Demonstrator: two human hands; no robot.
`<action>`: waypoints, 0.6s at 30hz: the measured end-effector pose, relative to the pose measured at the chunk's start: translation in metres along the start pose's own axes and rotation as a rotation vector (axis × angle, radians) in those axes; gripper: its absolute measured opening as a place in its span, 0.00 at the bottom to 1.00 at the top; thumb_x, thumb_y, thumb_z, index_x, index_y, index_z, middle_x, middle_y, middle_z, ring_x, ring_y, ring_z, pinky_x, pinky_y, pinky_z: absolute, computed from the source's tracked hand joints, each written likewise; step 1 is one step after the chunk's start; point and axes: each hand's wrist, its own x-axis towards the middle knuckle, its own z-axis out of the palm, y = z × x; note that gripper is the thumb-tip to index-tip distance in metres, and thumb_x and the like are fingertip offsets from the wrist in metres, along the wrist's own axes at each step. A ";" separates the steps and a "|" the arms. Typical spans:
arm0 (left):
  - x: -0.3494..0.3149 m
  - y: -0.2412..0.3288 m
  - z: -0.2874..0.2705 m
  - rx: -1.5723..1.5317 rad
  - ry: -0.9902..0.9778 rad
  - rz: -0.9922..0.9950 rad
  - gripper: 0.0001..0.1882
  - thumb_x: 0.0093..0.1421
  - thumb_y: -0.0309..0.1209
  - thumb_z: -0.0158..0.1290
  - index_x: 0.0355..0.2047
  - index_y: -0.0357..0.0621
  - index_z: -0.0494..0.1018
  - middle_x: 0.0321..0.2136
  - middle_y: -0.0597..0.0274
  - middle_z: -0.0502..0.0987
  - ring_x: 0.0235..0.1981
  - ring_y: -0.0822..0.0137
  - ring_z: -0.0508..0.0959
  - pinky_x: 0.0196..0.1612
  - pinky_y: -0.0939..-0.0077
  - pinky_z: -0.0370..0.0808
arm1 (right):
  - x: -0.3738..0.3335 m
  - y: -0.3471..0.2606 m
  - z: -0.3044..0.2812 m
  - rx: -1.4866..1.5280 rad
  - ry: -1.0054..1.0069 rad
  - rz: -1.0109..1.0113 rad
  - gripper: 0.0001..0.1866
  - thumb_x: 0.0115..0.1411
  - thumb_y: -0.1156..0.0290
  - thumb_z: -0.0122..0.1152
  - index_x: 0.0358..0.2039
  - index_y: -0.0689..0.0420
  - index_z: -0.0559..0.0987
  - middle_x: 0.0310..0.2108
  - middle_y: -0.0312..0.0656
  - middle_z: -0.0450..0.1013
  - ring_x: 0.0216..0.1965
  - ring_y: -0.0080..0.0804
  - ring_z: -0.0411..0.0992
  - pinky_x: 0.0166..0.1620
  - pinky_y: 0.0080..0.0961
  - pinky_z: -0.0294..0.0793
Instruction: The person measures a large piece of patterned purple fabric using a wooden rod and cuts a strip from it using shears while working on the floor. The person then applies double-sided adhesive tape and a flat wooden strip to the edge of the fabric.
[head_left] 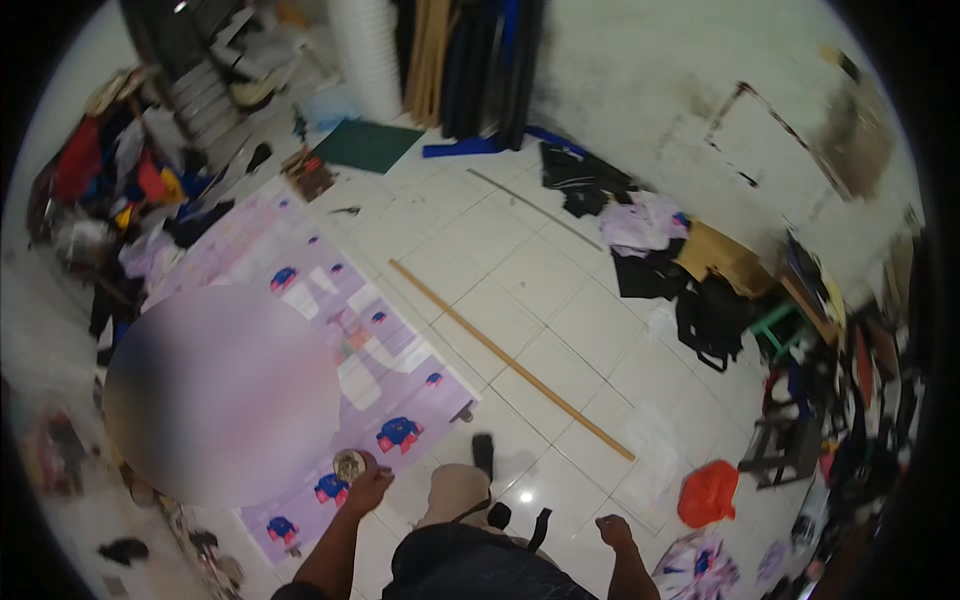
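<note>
My left hand [370,488] is closed on a small round container [349,465] with a pale rim and speckled contents too small to make out. It is held above the near edge of a long purple printed sheet [400,350], which lies on the floor with blue and pink figures on it. Off to the right, my right hand [613,530] hangs over the tiles with its fingers curled in, and nothing shows in it. A large blurred patch hides the left part of the sheet.
A long wooden strip [510,360] lies diagonally on the white tiles, with a thin metal rod [535,209] beyond it. An orange bag [708,493] and a dark stool [780,452] stand right. Piled cloth [80,160] lines the left; fabric rolls [480,70] lean at the back.
</note>
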 end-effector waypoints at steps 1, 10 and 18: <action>0.035 0.032 0.032 -0.145 0.052 -0.040 0.20 0.61 0.39 0.57 0.47 0.36 0.76 0.35 0.52 0.81 0.36 0.62 0.81 0.42 0.70 0.76 | 0.041 0.000 -0.045 -0.018 0.060 -0.017 0.25 0.60 0.49 0.55 0.37 0.62 0.83 0.38 0.54 0.79 0.41 0.51 0.77 0.48 0.41 0.76; 0.142 -0.056 0.112 0.153 -0.460 -0.759 0.29 0.62 0.56 0.52 0.38 0.38 0.80 0.38 0.47 0.81 0.44 0.49 0.80 0.48 0.57 0.76 | 0.220 -0.110 -0.177 0.369 -0.112 0.208 0.18 0.64 0.57 0.56 0.42 0.61 0.78 0.31 0.39 0.75 0.28 0.28 0.74 0.26 0.25 0.72; 0.370 0.193 -0.031 -0.187 0.324 -0.237 0.16 0.61 0.39 0.54 0.41 0.39 0.78 0.36 0.45 0.80 0.41 0.46 0.79 0.47 0.60 0.75 | 0.344 -0.127 -0.255 0.487 -0.115 0.678 0.16 0.63 0.57 0.60 0.38 0.59 0.77 0.25 0.38 0.73 0.23 0.29 0.73 0.23 0.28 0.72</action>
